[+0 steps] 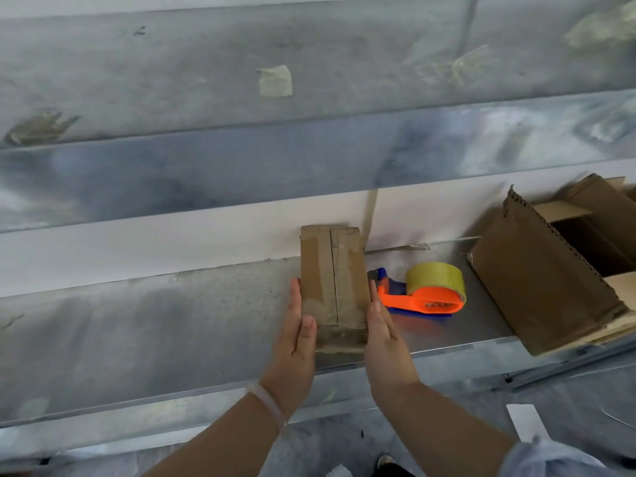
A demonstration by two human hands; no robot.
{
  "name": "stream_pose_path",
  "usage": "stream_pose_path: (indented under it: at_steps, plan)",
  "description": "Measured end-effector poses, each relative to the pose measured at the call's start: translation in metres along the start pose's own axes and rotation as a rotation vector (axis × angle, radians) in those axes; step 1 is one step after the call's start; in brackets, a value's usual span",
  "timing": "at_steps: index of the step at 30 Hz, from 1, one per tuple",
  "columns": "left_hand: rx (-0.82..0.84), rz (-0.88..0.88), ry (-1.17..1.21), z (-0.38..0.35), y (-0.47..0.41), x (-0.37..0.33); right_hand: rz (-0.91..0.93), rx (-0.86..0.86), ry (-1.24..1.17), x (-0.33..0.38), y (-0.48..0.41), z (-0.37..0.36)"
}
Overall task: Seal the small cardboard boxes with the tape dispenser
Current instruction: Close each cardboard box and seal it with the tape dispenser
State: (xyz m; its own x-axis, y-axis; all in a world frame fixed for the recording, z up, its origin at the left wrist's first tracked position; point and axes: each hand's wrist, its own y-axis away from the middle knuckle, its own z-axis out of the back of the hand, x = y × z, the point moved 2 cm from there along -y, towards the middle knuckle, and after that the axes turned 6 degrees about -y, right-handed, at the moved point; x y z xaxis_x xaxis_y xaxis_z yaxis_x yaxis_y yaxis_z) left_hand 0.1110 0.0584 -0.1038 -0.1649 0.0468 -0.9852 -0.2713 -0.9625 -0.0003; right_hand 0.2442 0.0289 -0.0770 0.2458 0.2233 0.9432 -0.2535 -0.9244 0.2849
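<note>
The box is a small, narrow cardboard one, held lengthwise between both hands above the grey metal tabletop, its near end over the front edge. Whether its underside rests on the metal cannot be told. A seam runs down the middle of its top face, with brown tape on both sides and glossy clear tape across the near end.

The left grip lies flat against the box's left side, with fingers straight and pointing away from the person and the thumb laid on the top face near the corner. The right grip presses the box's right side the same way, fingers straight and thumb along the upper edge. Neither curls round the box; it is clamped between the two flat hands. A pale bracelet circles the left wrist.

Just right of the box, the orange and blue tape dispenser lies on its side on the tabletop, carrying a yellowish tape roll, and no hand touches it. Further right of the box stands a larger carton, open at the top. Beyond the box a white strip runs along the back, and above it a tape scrap sticks to the grey wall.
</note>
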Motion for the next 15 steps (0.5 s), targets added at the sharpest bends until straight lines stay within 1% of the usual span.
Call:
stream_pose_path:
  at_steps: [2,5,8,12,15]
  plan:
    - [0.002,0.012,0.058,-0.002,0.001,0.000,0.005,0.004,0.012,-0.005,-0.003,0.004]
    - [0.035,-0.025,-0.085,0.004,0.000,0.003,-0.009,0.024,0.041,-0.015,-0.008,0.013]
    - [0.034,-0.084,-0.258,0.011,-0.002,0.003,0.014,0.088,0.137,-0.020,-0.011,0.023]
    - [0.086,-0.114,-0.332,0.018,-0.002,0.000,0.033,0.217,0.115,-0.019,-0.006,0.023]
    - [0.120,-0.155,-0.380,0.025,-0.004,0.004,0.076,0.259,0.224,-0.019,-0.009,0.029]
